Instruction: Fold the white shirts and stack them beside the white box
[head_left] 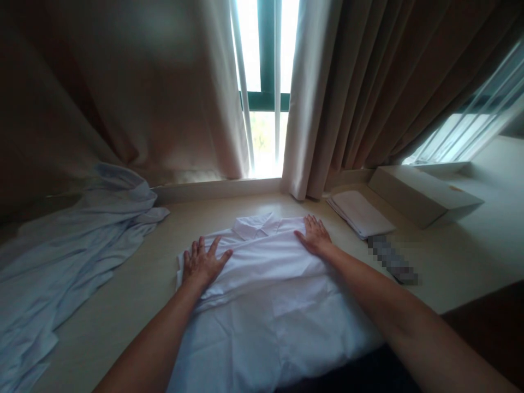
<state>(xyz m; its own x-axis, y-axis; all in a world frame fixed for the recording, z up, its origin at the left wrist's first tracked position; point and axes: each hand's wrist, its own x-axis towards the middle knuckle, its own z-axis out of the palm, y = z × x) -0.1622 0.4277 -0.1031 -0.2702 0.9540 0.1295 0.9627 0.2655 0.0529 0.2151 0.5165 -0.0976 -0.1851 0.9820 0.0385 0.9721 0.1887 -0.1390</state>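
A white collared shirt (262, 273) lies partly folded on the pale ledge, its collar toward the window and its lower part reaching my body. Flat on the shirt's left side rests my left hand (203, 263), fingers spread. My right hand (315, 234) lies on the upper right edge of the shirt, right of the collar, with the thumb apart from the fingers. Neither hand grips the cloth. Some creases run across the folded layer between the hands.
Rumpled light shirts (77, 245) are heaped on the left of the ledge (123, 327). To the right lie a folded white cloth (360, 212), a blurred-out dark item (393, 259) and a white box (426, 191). Brown curtains (368, 82) hang behind, around a bright window (266, 54).
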